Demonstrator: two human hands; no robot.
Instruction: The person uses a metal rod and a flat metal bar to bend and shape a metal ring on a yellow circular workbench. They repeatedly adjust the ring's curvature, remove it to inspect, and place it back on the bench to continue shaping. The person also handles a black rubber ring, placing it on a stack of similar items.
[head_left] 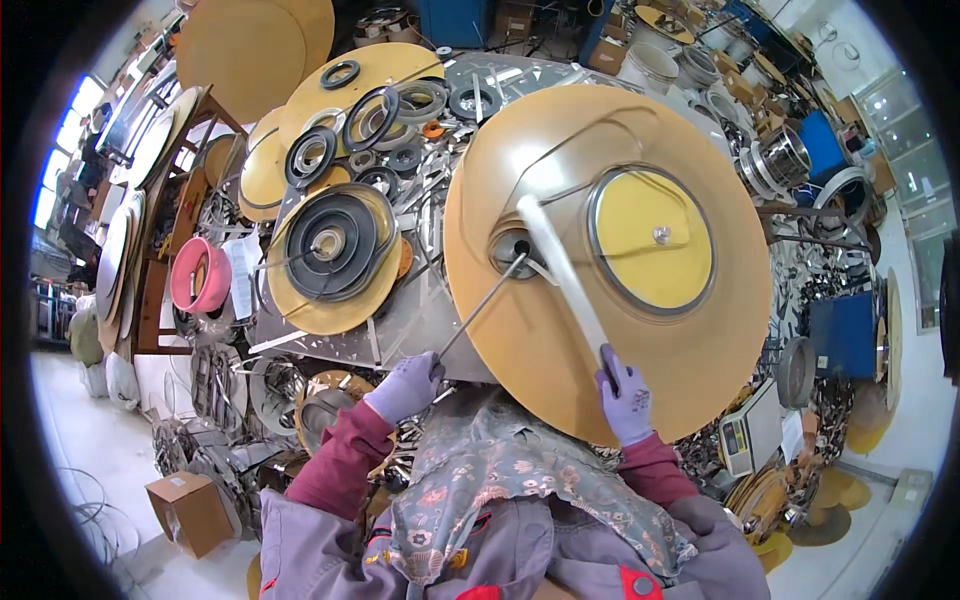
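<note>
My gloved left hand (pixel 405 388) is closed round the near end of a thin metal rod (pixel 480 308). The rod slants up to a small dark-centred hub (pixel 514 248) on a large tan disc (pixel 530 375). A pale, flat strip (pixel 567 280) is gripped at its near end by my gloved right hand (pixel 625 398), over the front part of the disc. The strip's far end lies above the hub and looks a little blurred. To its right, a yellow round plate (pixel 640 270) with a dark rim and a small knob rests on the disc.
Left of the disc, the grey table (pixel 410 335) bears a yellow disc with black rings (pixel 335 245), more loose rings and metal scraps. A pink basin (pixel 200 275) stands farther left. At the lower right is a boxy scale (pixel 750 435); a cardboard box (pixel 192 510) sits lower left.
</note>
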